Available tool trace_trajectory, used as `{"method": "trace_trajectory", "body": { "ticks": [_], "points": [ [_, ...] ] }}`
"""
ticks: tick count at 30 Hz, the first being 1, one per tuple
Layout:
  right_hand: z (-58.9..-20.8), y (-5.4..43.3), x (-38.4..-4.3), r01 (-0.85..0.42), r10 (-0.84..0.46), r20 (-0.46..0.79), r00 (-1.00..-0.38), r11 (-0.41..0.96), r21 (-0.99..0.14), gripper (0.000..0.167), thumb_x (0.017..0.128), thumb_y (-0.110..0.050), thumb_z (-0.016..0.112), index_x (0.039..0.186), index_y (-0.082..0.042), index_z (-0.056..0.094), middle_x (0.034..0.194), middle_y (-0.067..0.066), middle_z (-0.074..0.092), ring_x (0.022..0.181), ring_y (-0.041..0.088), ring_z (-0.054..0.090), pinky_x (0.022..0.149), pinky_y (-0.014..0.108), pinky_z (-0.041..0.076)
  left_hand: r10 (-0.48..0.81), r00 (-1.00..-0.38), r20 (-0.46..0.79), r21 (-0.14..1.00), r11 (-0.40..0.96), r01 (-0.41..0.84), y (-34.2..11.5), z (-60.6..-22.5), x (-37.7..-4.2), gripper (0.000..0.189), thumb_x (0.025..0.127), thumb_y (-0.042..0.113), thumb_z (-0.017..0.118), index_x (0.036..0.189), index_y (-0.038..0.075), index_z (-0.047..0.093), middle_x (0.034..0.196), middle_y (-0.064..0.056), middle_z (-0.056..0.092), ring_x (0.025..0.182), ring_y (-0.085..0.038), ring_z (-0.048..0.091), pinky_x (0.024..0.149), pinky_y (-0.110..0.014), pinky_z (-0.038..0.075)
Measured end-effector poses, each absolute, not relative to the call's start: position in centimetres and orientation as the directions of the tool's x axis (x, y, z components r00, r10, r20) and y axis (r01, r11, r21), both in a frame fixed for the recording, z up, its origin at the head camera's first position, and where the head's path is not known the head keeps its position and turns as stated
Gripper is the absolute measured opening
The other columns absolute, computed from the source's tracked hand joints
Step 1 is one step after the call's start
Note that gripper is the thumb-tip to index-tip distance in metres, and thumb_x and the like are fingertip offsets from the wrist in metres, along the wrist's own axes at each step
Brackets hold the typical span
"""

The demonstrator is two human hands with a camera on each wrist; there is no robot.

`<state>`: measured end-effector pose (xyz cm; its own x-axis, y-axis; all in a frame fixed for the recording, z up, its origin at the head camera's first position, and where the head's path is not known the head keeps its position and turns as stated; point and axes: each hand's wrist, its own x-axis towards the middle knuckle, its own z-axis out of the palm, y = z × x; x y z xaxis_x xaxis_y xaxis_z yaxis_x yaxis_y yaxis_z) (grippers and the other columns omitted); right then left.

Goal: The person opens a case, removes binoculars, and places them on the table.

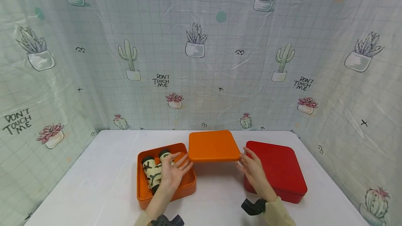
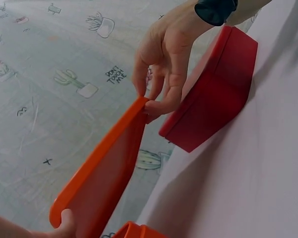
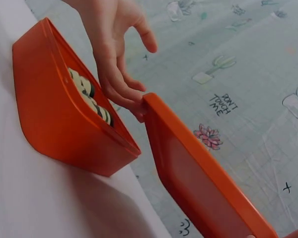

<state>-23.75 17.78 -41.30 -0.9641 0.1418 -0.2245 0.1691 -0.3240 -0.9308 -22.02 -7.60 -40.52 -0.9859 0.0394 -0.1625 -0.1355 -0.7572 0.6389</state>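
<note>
The orange lid (image 1: 215,145) hangs above the table (image 1: 110,184) between the orange box (image 1: 188,189) (binoculars (image 1: 152,172) lying inside) and the red box (image 1: 276,170). The left hand (image 1: 172,175) supports one near corner on outstretched fingers; the right hand (image 1: 252,168) pinches the other, presumably for balance.

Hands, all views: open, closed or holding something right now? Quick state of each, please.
Left hand: open, touching the orange lid at its left end.
Right hand: closed, pinching the lid's near right corner.
</note>
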Motion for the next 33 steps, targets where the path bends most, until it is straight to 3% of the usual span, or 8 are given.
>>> {"method": "trace_trajectory", "body": {
  "ticks": [12,27,33],
  "points": [
    [-41.6,18.0,-24.5,0.172,0.210,-0.253,-0.944,-0.340,-0.924,0.061,0.092,-0.016,0.046,0.143,-0.013,0.013,0.145,0.016,0.020,0.124,0.030,0.037,0.092,0.034,0.043,0.019,-0.988,-0.151,0.639,-0.761,-0.112,-6.3,-41.1,-22.9,0.052,0.091,0.021,0.029,0.133,-0.001,0.007,0.140,-0.032,0.009,0.126,-0.045,0.022,0.105,-0.054,0.024],
    [-41.9,17.7,-25.3,0.188,0.257,-0.250,-0.934,-0.243,-0.952,0.058,0.090,-0.010,0.046,0.140,-0.008,0.017,0.143,0.019,0.021,0.122,0.033,0.041,0.093,0.034,0.043,-0.008,-0.990,-0.142,0.674,-0.733,-0.091,-6.0,-41.3,-23.2,0.060,0.091,0.020,0.029,0.138,-0.003,0.000,0.141,-0.037,0.000,0.129,-0.051,0.013,0.106,-0.056,0.020],
    [-41.8,17.6,-25.6,0.196,0.241,-0.236,-0.941,-0.178,-0.964,0.054,0.092,-0.009,0.042,0.140,-0.005,0.018,0.142,0.023,0.021,0.120,0.037,0.041,0.083,0.027,0.049,0.025,-0.989,-0.143,0.665,-0.738,-0.115,-5.9,-41.0,-23.3,0.061,0.091,0.020,0.031,0.139,-0.002,-0.002,0.140,-0.038,-0.001,0.128,-0.054,0.009,0.105,-0.059,0.018]
  ]
}}
